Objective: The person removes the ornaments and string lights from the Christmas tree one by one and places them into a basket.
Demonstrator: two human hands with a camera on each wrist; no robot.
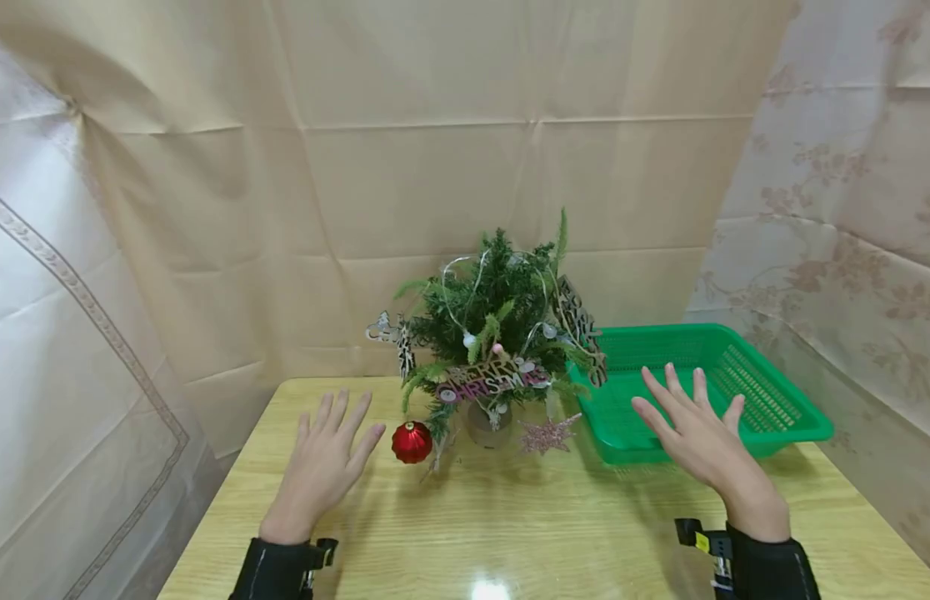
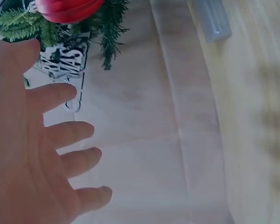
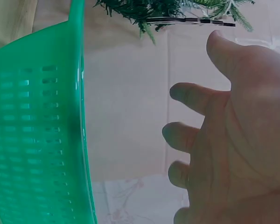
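Note:
A small decorated Christmas tree point(image 1: 502, 308) stands on the table. On it hang a red ball ornament point(image 1: 412, 442), a pink glitter star point(image 1: 549, 434), a "Merry Christmas" sign point(image 1: 491, 379) and other cut-out ornaments. My left hand point(image 1: 326, 462) hovers left of the red ball with fingers spread, holding nothing; the left wrist view shows the same hand point(image 2: 32, 140) below the red ball point(image 2: 70, 7). To the tree's right, my right hand point(image 1: 701, 437) is held in front of the green basket point(image 1: 791, 433), fingers apart and nothing in them.
The light wood table point(image 1: 465, 525) reaches toward me. Behind it hangs a beige cloth point(image 1: 435, 167), with a patterned curtain point(image 1: 870, 250) on the right and a pale one point(image 1: 60, 333) on the left. A clear plastic piece point(image 2: 213, 21) shows near the table edge in the left wrist view.

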